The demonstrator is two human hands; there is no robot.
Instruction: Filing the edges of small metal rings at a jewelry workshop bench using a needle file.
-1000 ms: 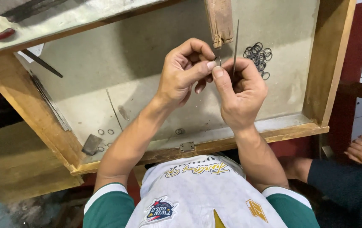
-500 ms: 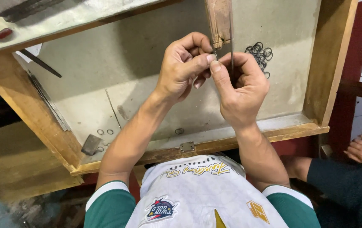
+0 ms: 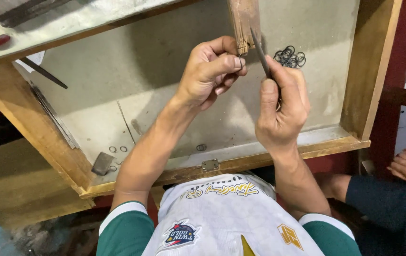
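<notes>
**Filing at the wooden peg**

At upper centre, the left hand (image 3: 211,71) pinched something too small to identify against the wooden peg (image 3: 244,21). The right hand (image 3: 281,111) gripped a thin file (image 3: 260,53), fingers closed. Next stroke would need steady aim.

Left hand (image 3: 211,71) hides whatever it pinches; wooden peg (image 3: 244,21) cut off at top edge.

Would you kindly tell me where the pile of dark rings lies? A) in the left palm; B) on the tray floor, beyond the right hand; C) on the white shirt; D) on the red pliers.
B: the dark rings lie heaped on the tray floor just beyond the right hand.
</notes>
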